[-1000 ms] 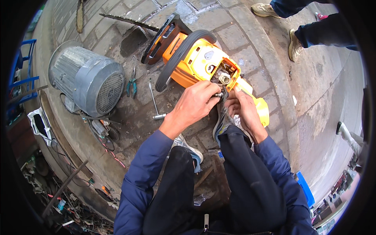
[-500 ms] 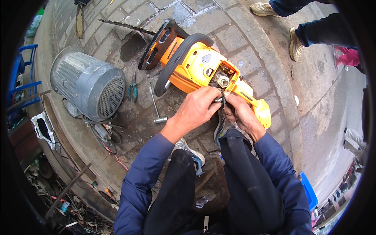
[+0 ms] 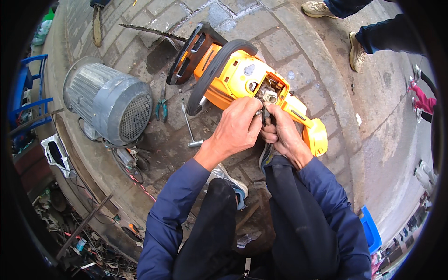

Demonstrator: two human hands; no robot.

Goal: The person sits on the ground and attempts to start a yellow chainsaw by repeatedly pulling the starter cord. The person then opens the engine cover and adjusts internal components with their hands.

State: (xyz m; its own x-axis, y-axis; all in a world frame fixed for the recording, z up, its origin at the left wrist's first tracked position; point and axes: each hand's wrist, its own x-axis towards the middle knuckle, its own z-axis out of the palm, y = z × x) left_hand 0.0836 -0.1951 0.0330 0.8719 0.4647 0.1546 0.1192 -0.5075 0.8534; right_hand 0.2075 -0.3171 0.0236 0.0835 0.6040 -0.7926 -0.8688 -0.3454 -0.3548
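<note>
An orange chainsaw (image 3: 223, 91) with a black front handle lies on the paving in front of me, its bar pointing far left. Its top compartment stands uncovered, showing a pale metal part (image 3: 269, 96) inside. Just at the near side of that compartment, my left hand (image 3: 233, 128) pinches a small dark part with thumb and fingers. My right hand (image 3: 285, 135) is closed on the same small black part (image 3: 266, 116) from the right. The fingers cover most of it, so its kind is hard to make out.
A grey electric motor (image 3: 109, 100) sits on the left. Between it and the chainsaw lie teal-handled pliers (image 3: 161, 108) and a long socket wrench (image 3: 188, 122). A bystander's shoes (image 3: 357, 52) are at the far right. A blue plastic object (image 3: 369, 228) is at the near right.
Both hands stay by the compartment; the fingers have shifted around the small part, and the shiny piece that showed between them is now mostly covered. The whole view has shifted slightly.
</note>
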